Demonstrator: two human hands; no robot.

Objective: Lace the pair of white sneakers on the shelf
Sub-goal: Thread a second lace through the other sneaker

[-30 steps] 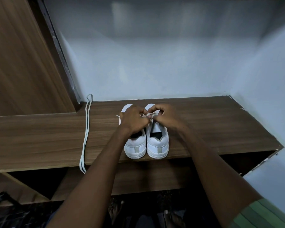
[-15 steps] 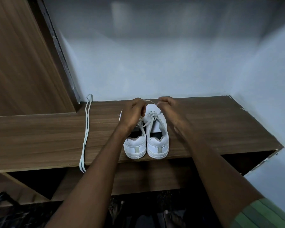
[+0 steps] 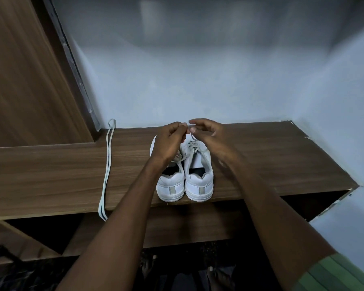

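A pale wall (image 3: 198,70) backs a wooden shelf (image 3: 51,175) that spans the view, with a wood panel (image 3: 19,70) rising at its left end and a lower shelf (image 3: 177,227) visible beneath the front edge. Two bare forearms reach in from below, the right one emerging from a green sleeve (image 3: 334,274). The pair of white sneakers (image 3: 199,181) stands side by side near the middle of the shelf, heels toward the viewer and just at the front edge, the two shoes touching along their inner sides. The left hand (image 3: 169,141) is raised over the toe of the left shoe, fingers curled, with thumb and forefinger pinching the end of the lace (image 3: 192,143) that rises from the right shoe's upper eyelets. The right hand (image 3: 206,133) hovers over the toe of the right shoe, fingers loosely curled and thumb and forefinger brought close to the left hand's fingertips; whether they actually have hold of the lace cannot be told, as the hand is somewhat blurred. The right shoe shows crossed lacing over its tongue; the left shoe's lacing is mostly hidden behind the left hand. A spare lace (image 3: 106,171), folded double, lies well to the left of the shoes, running from the back wall across the shelf with its ends hanging over the front edge.
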